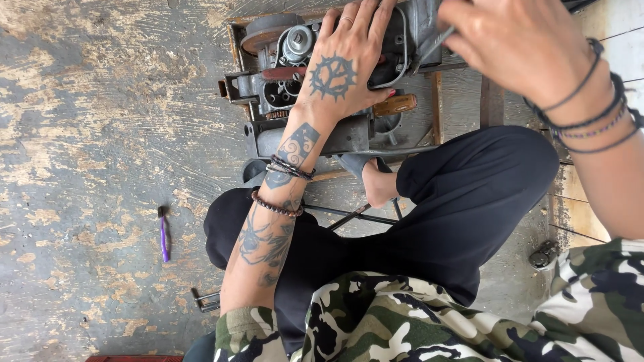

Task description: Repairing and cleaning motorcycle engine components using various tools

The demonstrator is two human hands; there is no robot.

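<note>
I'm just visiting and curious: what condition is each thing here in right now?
Engine block: opened up, gears exposed, resting on a wooden frame.
Left hand: pressed flat on the engine, fingers spread.
Right hand: closed around a metal tool.
Purple-handled tool: lying loose on the floor, untouched.
Floor: paint badly worn.

A person in a short-sleeved camouflage shirt [402, 322] of green, cream and black, and black trousers [456, 208]. The left hand [342, 60] bears a dark round tattoo on its back and a ring [346, 20] on one finger; more tattoos with swirling patterns run down the forearm, crossed by a dark braided wristband [290, 167] and a brown beaded bracelet [276, 206]. The right hand [516, 47] has several thin dark cords and a beaded band [594, 114] at the wrist.
</note>
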